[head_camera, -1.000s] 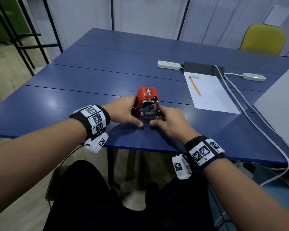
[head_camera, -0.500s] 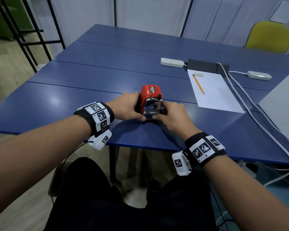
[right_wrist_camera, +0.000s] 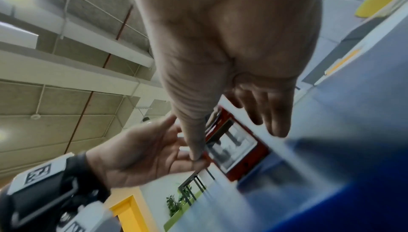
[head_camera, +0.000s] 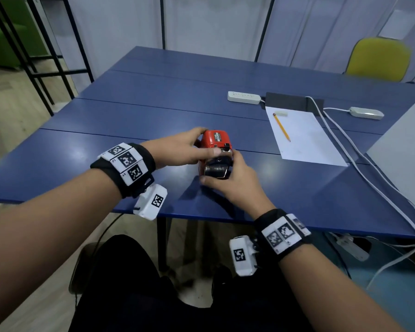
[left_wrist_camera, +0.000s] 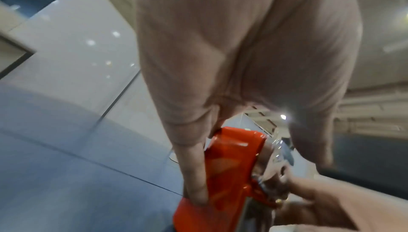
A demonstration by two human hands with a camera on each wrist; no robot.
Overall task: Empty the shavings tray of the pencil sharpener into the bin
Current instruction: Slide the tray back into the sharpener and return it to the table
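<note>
A large blue table (head_camera: 134, 116) made of long panels carries everything. A grey flat board (head_camera: 403, 149) lies at its right edge, and a white sheet of paper (head_camera: 304, 140) lies right of centre with a yellow pencil (head_camera: 281, 127) on it. A white power strip (head_camera: 244, 97) sits beyond the sheet. Near the front edge stands the red box-shaped pencil sharpener (head_camera: 215, 149), its metal front facing the person. The left hand (head_camera: 177, 149) grips the red body, fingers curled behind it and thumb laid along the near top edge. The right hand (head_camera: 233, 183) clasps the clear shavings tray (head_camera: 215, 171) low in the sharpener's front, thumb and fingers pinching its sides; the tray sits partly out.
</note>
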